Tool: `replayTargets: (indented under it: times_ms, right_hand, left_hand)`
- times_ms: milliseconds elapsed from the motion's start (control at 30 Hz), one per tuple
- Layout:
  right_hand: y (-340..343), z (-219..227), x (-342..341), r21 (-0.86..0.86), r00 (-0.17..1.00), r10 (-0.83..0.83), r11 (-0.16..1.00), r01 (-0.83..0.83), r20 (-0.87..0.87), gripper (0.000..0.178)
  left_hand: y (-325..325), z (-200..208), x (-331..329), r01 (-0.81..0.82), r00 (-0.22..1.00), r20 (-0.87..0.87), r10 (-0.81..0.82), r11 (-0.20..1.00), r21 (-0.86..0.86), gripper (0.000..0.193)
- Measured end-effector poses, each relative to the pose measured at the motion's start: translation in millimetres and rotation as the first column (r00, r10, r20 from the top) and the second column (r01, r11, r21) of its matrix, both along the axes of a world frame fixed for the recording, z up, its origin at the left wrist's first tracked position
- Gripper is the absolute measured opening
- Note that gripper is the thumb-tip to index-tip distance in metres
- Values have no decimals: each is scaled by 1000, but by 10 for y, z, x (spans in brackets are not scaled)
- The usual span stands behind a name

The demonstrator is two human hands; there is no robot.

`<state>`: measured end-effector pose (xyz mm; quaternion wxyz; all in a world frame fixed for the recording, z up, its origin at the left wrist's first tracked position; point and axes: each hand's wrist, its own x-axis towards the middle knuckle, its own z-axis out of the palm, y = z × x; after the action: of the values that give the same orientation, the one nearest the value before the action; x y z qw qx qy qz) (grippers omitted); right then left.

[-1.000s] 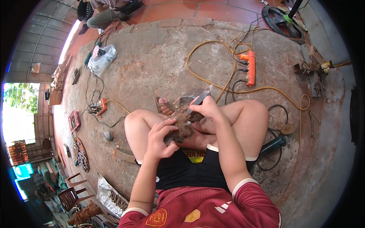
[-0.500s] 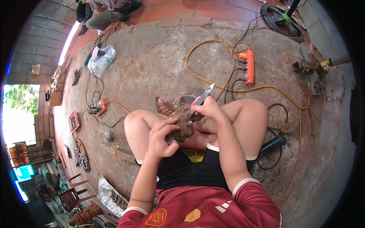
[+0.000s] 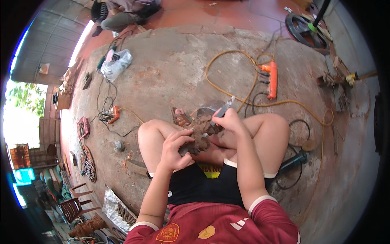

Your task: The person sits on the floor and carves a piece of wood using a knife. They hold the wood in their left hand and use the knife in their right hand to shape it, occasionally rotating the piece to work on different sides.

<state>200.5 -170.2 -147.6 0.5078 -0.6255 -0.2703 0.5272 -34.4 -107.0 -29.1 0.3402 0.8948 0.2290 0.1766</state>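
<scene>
I sit cross-legged on the floor with a rough brown carved piece of wood point(image 3: 199, 140) over my lap. My left hand point(image 3: 176, 148) is closed on its near left side, the fingers bent over its edge. My right hand point(image 3: 228, 121) grips a slim, flat grey tool point(image 3: 221, 109) with a pale, shiny tip that points up and away. Its kind is not clear. The tool's lower end meets the far right part of the wood, partly hidden by my fingers. Behind the wood, a dark round object point(image 3: 206, 110) is partly covered.
An orange power strip point(image 3: 273, 80) with a looping yellow cord lies ahead right. By my right knee is a dark green cylindrical power tool point(image 3: 294, 160). To the left are a smaller orange socket box point(image 3: 115, 113) and a plastic bag point(image 3: 117, 65). Another person point(image 3: 126, 16) sits far ahead.
The view has shifted a little, so the scene sits slightly lower and more to the right. Both hands keep their holds on the wood and the grey tool.
</scene>
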Motion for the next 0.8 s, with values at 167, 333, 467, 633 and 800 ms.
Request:
replayTargets:
  times_ms: [167, 333, 467, 633, 800]
  right_hand:
    - [27, 71, -41, -13, 995, 72, 997, -73, -67, 8]
    - [39, 20, -56, 50, 1000, -13, 999, 14, -20, 10]
    - [11, 49, -75, -41, 990, 110, 993, -114, -83, 11]
    - [17, -128, -59, 49, 998, -54, 997, 53, 21, 11]
    - [58, -1, -118, 67, 999, -51, 996, 51, -3, 11]
  left_hand:
    - [36, 4, -29, -20, 1000, 5, 20, 999, -44, 40]
    - [54, -43, -102, -5, 1000, 30, 5, 1000, -14, 42]
    - [23, -53, -134, 5, 1000, 14, -5, 1000, -11, 41]
    - [8, -24, -115, 29, 1000, 12, -29, 1000, -7, 41]
    - [188, 134, -12, -3, 1000, -15, 5, 995, 96, 40]
